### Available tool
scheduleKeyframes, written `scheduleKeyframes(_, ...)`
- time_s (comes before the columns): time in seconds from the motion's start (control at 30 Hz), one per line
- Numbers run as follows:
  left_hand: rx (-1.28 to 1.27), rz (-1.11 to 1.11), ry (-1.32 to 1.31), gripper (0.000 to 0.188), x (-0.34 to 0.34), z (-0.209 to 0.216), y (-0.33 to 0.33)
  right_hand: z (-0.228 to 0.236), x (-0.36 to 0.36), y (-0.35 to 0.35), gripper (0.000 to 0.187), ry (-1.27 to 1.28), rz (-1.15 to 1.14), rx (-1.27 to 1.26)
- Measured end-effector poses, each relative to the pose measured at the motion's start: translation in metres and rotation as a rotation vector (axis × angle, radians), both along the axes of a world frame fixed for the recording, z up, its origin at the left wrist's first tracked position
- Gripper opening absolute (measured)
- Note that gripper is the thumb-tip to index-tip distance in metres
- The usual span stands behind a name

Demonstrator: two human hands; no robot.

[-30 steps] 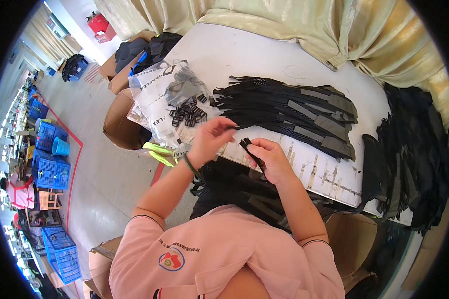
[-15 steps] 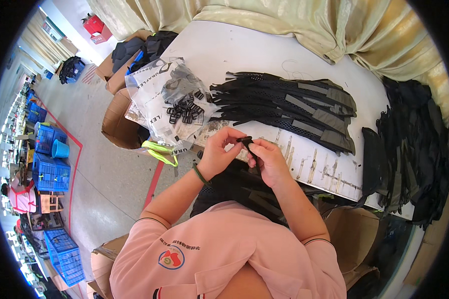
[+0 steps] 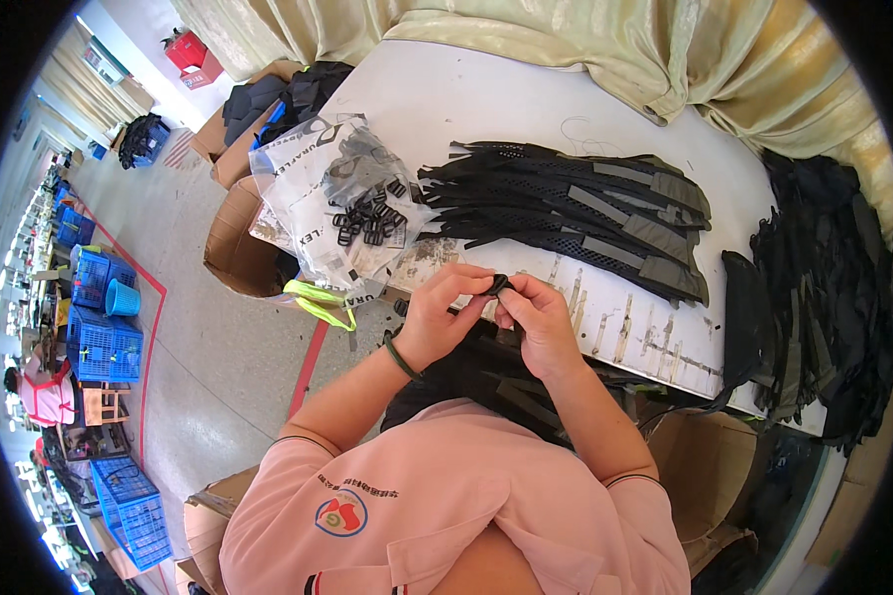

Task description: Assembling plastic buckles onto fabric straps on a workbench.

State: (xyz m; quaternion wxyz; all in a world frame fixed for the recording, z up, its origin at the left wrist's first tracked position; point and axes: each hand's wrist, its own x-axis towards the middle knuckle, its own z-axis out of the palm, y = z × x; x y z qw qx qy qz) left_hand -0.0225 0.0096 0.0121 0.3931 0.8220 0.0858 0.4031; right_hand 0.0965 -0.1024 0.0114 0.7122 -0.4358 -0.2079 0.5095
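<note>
Near the table's front edge, my left hand (image 3: 439, 315) and my right hand (image 3: 543, 325) meet over a small black slider buckle (image 3: 498, 284). My left fingertips pinch one side of it. The right thumb and fingers are closed at its other side, on what looks like a black strap end mostly hidden by the fingers. Black fabric (image 3: 466, 382) lies across my lap below. Beyond the hands, a clear plastic bag (image 3: 313, 228) holds loose black buckles (image 3: 367, 220) spilling toward its mouth. Black mesh straps with grey patches (image 3: 575, 218) lie side by side on the table.
The white table (image 3: 446, 89) has worn, stained patches along its front. Dark straps (image 3: 814, 297) hang in a heap at the right. Cardboard boxes (image 3: 243, 243) stand left of the table, another (image 3: 704, 466) beneath it. Blue crates (image 3: 104, 342) line the floor at far left.
My fingertips have drawn closer around the buckle, and it has turned slightly between them. The left hand has shifted a little to the right. The straps and bag look the same.
</note>
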Motion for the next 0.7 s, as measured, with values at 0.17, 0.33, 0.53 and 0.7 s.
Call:
scheduleKeyframes(0.17, 0.008, 0.012, 0.012, 0.022, 0.000, -0.004, -0.002, 0.000, 0.002, -0.004, 0.007, 0.104, 0.025, -0.002)
scheduleKeyframes(0.33, -0.023, -0.057, 0.037, 0.022, -0.002, -0.004, 0.004, 0.007, 0.004, -0.004, 0.012, 0.051, -0.017, 0.044)
scheduleKeyframes(0.53, -0.577, -0.126, 0.010, 0.013, 0.001, -0.003, -0.006, 0.011, 0.009, -0.008, 0.009, -0.569, 0.033, -0.004)
scheduleKeyframes(0.7, -1.624, -0.464, 0.051, 0.005, -0.001, -0.028, 0.003, 0.010, 0.006, -0.008, 0.008, -0.975, -0.070, 0.089)
